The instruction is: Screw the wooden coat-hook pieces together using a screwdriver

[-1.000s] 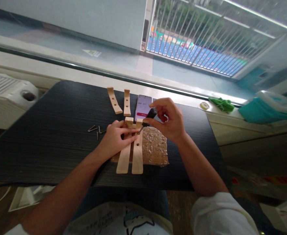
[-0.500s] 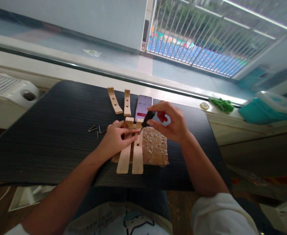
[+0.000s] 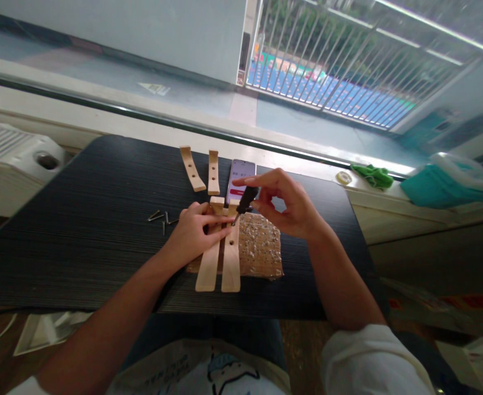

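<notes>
Two pale wooden slats [image 3: 220, 263] lie side by side over a brown board [image 3: 262, 249] on the black table [image 3: 80, 230]. My left hand [image 3: 194, 230] presses flat on their far ends, fingers stretched across the wood. My right hand [image 3: 285, 203] pinches the black handle of a small screwdriver [image 3: 245, 200], its tip down on the right slat next to my left fingertips.
Two more wooden slats [image 3: 202, 170] lie at the table's far edge beside a phone [image 3: 240, 184] with a lit screen. Several loose screws [image 3: 162, 218] sit left of my left hand. A green cloth [image 3: 373, 175] and a teal bag [image 3: 447, 184] rest on the sill at right.
My right hand's fingers have shifted round the screwdriver handle, index finger now stretched out to the left. The left hand and the slats have stayed put.
</notes>
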`<state>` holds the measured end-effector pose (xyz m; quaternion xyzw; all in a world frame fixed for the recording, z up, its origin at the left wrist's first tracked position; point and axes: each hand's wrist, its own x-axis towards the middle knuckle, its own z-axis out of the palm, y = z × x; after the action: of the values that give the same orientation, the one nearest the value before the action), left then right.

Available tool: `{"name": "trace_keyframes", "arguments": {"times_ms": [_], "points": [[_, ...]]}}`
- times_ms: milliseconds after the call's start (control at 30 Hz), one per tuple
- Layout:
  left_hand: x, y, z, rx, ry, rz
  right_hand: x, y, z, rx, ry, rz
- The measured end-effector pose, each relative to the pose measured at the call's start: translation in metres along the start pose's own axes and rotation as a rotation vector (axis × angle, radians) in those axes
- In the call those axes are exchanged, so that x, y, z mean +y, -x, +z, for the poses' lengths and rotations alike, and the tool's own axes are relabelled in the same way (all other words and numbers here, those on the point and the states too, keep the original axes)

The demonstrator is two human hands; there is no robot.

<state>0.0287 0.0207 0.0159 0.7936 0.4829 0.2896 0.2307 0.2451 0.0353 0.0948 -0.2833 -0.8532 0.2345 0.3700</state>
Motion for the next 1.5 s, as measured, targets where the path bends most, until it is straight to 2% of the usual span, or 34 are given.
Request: {"name": "trace_keyframes", "arguments": {"times_ms": [167,300,533,867,1500], "points": [[-0.001,0.0,0.0,0.007,-0.008,0.006,0.005,0.002,0.005,-0.03,-0.134,0.081],[-0.001,0.001,0.001,0.01,-0.006,0.012,0.006,0.001,0.003,-0.041,-0.18,0.049],[0.002,0.0,-0.001,-0.012,-0.019,-0.019,-0.004,-0.007,-0.007,-0.044,0.028,-0.062],[0.0,0.0,0.0,-0.006,-0.013,-0.013,-0.001,-0.004,-0.007,0.031,0.107,-0.007],[0.002,0.0,-0.001,-0.009,-0.007,-0.031,0.003,-0.005,0.003,0.119,0.079,0.019]]}}
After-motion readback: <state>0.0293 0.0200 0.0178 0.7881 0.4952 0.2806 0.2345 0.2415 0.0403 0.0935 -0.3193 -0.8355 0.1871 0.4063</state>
